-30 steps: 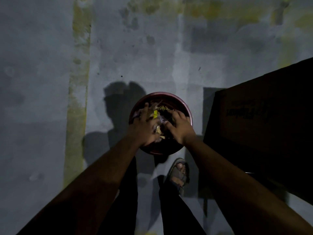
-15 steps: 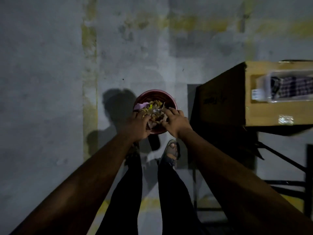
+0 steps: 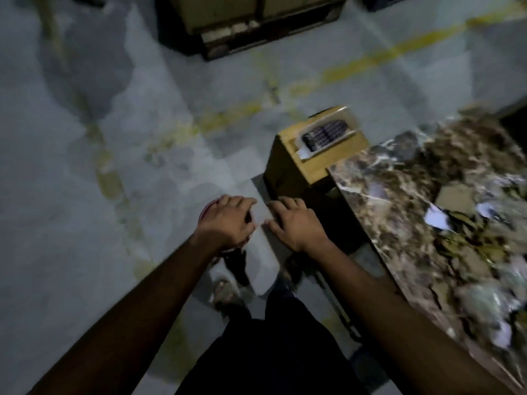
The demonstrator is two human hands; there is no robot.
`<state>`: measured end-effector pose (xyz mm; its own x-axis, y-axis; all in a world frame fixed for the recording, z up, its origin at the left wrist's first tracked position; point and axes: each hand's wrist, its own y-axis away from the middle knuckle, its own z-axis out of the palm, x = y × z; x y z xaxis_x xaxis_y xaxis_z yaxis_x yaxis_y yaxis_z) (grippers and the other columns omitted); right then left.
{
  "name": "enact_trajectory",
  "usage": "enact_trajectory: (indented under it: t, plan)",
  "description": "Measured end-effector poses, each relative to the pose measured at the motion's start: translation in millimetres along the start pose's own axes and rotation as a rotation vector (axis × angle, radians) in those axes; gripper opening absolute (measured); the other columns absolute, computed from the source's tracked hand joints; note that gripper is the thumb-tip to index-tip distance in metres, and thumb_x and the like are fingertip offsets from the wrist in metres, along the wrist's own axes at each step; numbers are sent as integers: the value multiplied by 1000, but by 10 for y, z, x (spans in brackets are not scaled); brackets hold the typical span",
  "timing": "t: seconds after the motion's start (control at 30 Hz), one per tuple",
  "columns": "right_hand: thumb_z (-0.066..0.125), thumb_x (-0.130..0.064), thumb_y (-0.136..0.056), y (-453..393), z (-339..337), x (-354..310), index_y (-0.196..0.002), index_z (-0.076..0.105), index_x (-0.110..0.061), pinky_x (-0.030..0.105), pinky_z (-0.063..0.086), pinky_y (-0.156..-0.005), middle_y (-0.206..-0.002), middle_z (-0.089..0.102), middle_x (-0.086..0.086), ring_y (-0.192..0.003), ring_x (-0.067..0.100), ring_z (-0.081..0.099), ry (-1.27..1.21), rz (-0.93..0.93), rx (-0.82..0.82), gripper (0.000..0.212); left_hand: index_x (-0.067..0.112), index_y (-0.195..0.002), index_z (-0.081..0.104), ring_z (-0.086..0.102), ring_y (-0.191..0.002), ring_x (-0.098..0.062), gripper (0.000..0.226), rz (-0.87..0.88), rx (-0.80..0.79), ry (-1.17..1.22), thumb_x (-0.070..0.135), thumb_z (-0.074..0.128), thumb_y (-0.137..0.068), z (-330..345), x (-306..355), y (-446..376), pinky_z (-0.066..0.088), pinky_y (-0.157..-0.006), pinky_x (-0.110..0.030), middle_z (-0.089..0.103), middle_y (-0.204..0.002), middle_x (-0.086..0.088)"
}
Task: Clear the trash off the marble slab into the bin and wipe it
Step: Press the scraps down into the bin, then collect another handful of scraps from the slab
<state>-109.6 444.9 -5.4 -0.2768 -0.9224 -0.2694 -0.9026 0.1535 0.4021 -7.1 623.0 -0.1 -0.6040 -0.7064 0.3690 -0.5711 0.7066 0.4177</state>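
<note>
Frame is motion-blurred. Both hands are low over the grey concrete floor (image 3: 85,195), apart from each other. Left hand (image 3: 228,220) is palm-down with fingers loosely curled, holding nothing visible; it covers most of the round dark-red bin (image 3: 204,210), of which only a sliver of rim shows at its left edge. Right hand (image 3: 296,220) is palm-down, fingers spread and relaxed, empty. The brown veined marble slab tabletop (image 3: 399,172) sits to the right, well apart from the hands, with scattered paper and wrapper trash (image 3: 436,219) on it: white scraps, a tan cardboard piece, crumpled bits toward the near end. A yellow-brown cardboard box (image 3: 293,155) with a dark plastic-wrapped item on top stands just beside the slab's far corner. Judged: lots of trash left, wiping not started. Risks: light scraps could slip from a handful on the way across to the bin and land on the floor; sweeping near the slab edge could push pieces off; a foot near the bin could knock it.
</note>
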Motion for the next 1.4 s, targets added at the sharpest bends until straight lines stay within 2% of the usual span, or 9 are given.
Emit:
enact_trajectory:
  t: [0.2, 0.43, 0.57, 0.67, 0.73, 0.87, 1.03, 1.2, 1.4]
  plan:
    - [28, -64, -94, 1169, -326, 805, -149, 38, -33, 47, 42, -105, -155, 39, 6, -139, 30, 35, -93, 299, 217, 63, 29, -155, 27, 34, -137, -27, 67, 311, -23, -235, 50, 51, -97, -293, 1191, -145, 37, -109, -45, 42, -152, -3]
    - [16, -68, -84, 2481, -249, 1936, -148, 40, -35, 46, 43, -104, -156, 38, 4, -140, 31, 34, -250, 619, 377, 76, 31, -154, 27, 34, -140, -27, 65, 585, -48, -372, 53, 49, -97, 140, 2848, -512, 36, -112, -45, 42, -154, -1]
    - [44, -56, -97, 3255, -66, 2698, -151, 36, -34, 44, 39, -109, -159, 33, 5, -142, 31, 30, -305, 743, 421, 59, 29, -153, 31, 39, -136, -29, 65, 674, -75, -390, 56, 46, -95, 618, 3781, -645, 39, -103, -41, 42, -152, -4]
    - [48, -59, -95, 3753, 36, 3185, -153, 31, -35, 46, 37, -109, -161, 29, 3, -144, 30, 27, -306, 827, 417, 65, 33, -155, 28, 36, -139, -32, 84, 738, -81, -471, 72, 34, -81, 908, 4352, -726, 38, -106, -43, 34, -159, -5]
    - [51, -64, -91, 4004, 104, 3459, -154, 28, -36, 46, 37, -109, -162, 27, 5, -142, 33, 26, -321, 869, 382, 72, 42, -157, 15, 24, -147, -37, 94, 727, -86, -557, 79, 45, -75, 1062, 4639, -767, 31, -112, -49, 17, -166, -7]
    - [60, -81, -74, 4302, 282, 3808, -156, 14, -45, 52, 32, -112, -165, 14, 12, -146, 42, 17, -372, 905, 261, 101, 59, -149, -10, -2, -152, -45, 125, 634, -175, -660, 92, 64, -53, 1248, 4890, -846, 18, -116, -66, -14, -168, -8]
    - [71, -87, -53, 4209, 555, 3923, -156, 0, -48, 61, 27, -115, -168, -5, 10, -151, 46, 6, -518, 870, 227, 130, 66, -143, -19, -11, -150, -49, 138, 621, -293, -681, 98, 64, -37, 1411, 4895, -1074, 12, -112, -78, -22, -166, -9]
    - [64, -97, -38, 3853, 623, 3752, -151, -10, -59, 68, 6, -119, -167, -18, 0, -154, 34, -11, -752, 850, 401, 140, 66, -145, -15, -2, -152, -44, 128, 707, -284, -693, 100, 57, -45, 1532, 4902, -1330, 19, -111, -73, -14, -168, -9]
    - [81, -79, -50, 3482, 523, 3715, -152, -11, -56, 61, 1, -121, -168, -12, -1, -154, 30, -11, -798, 879, 471, 139, 63, -149, -8, 15, -149, -37, 111, 782, -219, -560, 92, 54, -61, 1599, 4997, -1464, 27, -108, -63, 3, -168, -5]
